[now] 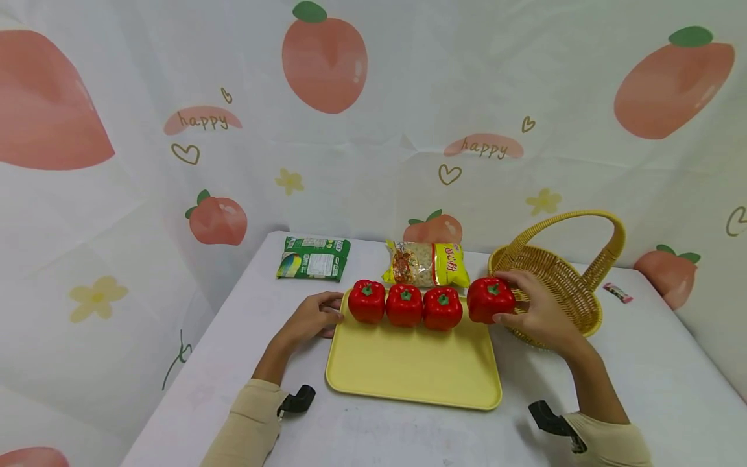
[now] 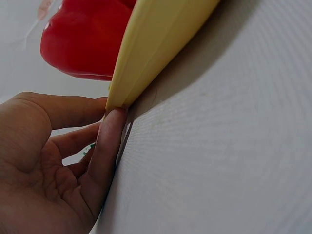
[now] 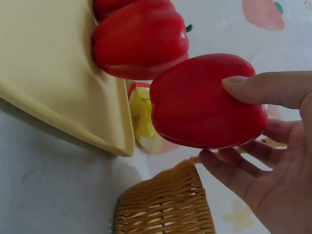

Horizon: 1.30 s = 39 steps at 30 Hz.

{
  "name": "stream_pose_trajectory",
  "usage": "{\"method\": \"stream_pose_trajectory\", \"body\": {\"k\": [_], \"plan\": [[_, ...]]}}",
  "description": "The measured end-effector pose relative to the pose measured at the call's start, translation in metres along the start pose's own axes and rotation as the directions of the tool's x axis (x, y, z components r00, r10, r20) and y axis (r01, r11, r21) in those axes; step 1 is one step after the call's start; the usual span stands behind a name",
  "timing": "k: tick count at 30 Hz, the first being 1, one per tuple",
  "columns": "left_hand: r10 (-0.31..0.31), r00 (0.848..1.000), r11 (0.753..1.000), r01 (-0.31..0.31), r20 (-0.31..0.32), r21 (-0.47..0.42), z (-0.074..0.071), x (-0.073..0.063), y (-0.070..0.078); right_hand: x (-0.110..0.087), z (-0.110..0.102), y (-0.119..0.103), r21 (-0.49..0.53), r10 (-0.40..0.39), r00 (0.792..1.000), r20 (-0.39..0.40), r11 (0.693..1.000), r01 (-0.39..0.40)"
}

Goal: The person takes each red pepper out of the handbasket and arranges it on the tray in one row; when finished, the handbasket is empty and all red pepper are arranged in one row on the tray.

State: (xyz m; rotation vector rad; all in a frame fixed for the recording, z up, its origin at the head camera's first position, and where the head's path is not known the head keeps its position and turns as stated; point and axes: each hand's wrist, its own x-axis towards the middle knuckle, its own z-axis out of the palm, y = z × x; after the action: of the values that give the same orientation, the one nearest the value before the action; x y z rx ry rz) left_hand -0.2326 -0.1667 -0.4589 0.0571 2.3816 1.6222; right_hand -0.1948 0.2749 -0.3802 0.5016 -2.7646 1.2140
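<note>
A red bell pepper [image 1: 491, 300] is held in my right hand [image 1: 539, 311], over the right far corner of a yellow tray [image 1: 414, 370]. In the right wrist view the thumb lies on one side of this pepper [image 3: 204, 105] and the fingers on the other. Three more red bell peppers [image 1: 404, 305] stand in a row along the tray's far edge. At the tray's left far corner, my left hand [image 1: 312, 316] pinches the rim; the left wrist view shows thumb and finger [image 2: 111, 131] meeting at the tray's edge [image 2: 141, 53].
A yellow wicker basket [image 1: 560, 279] with a tall handle stands right of the tray, close beside my right hand. Behind the tray lie a green packet [image 1: 314, 258] and a yellow bag [image 1: 426, 264]. A small pink-wrapped item [image 1: 617, 293] lies right of the basket.
</note>
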Motion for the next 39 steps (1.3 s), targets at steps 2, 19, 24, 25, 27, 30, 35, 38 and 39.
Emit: {"method": "stream_pose_trajectory", "body": {"k": [2, 19, 24, 25, 27, 30, 35, 38, 39], "plan": [[0.001, 1.000, 1.000, -0.001, 0.001, 0.000, 0.000, 0.000, 0.000, 0.000, 0.002, 0.000, -0.005, 0.001, 1.000, 0.000, 1.000, -0.001], [0.000, 1.000, 1.000, 0.000, 0.004, -0.002, 0.000, 0.002, -0.002, 0.003, 0.014, 0.001, -0.083, 0.012, 1.000, 0.014, 0.996, -0.010], [-0.004, 1.000, 1.000, 0.004, 0.003, 0.000, -0.001, 0.002, -0.003, 0.004, 0.016, 0.001, -0.106, -0.002, 1.000, 0.018, 0.994, 0.004], [-0.005, 1.000, 1.000, 0.005, 0.003, 0.000, -0.001, 0.002, -0.003, 0.004, 0.016, 0.001, -0.106, -0.003, 1.000, 0.020, 0.994, 0.005], [-0.006, 1.000, 1.000, 0.006, 0.002, 0.000, -0.001, 0.002, -0.003, 0.004, 0.017, 0.001, -0.108, -0.009, 1.000, 0.023, 0.994, 0.011], [-0.006, 1.000, 1.000, 0.006, 0.004, 0.000, -0.001, 0.002, -0.003, 0.004, 0.017, 0.000, -0.121, -0.013, 1.000, 0.027, 0.993, 0.016], [-0.005, 1.000, 1.000, 0.005, 0.005, -0.006, -0.002, 0.002, -0.003, 0.004, 0.018, -0.001, -0.150, -0.028, 0.999, 0.043, 0.988, 0.034], [-0.004, 1.000, 1.000, 0.004, 0.008, -0.010, -0.002, 0.002, -0.003, 0.004, 0.019, -0.003, -0.165, -0.033, 0.998, 0.050, 0.985, 0.041], [-0.004, 1.000, 1.000, 0.004, 0.009, -0.009, -0.002, 0.002, -0.003, 0.004, 0.019, -0.003, -0.170, -0.030, 0.998, 0.053, 0.985, 0.038]]}}
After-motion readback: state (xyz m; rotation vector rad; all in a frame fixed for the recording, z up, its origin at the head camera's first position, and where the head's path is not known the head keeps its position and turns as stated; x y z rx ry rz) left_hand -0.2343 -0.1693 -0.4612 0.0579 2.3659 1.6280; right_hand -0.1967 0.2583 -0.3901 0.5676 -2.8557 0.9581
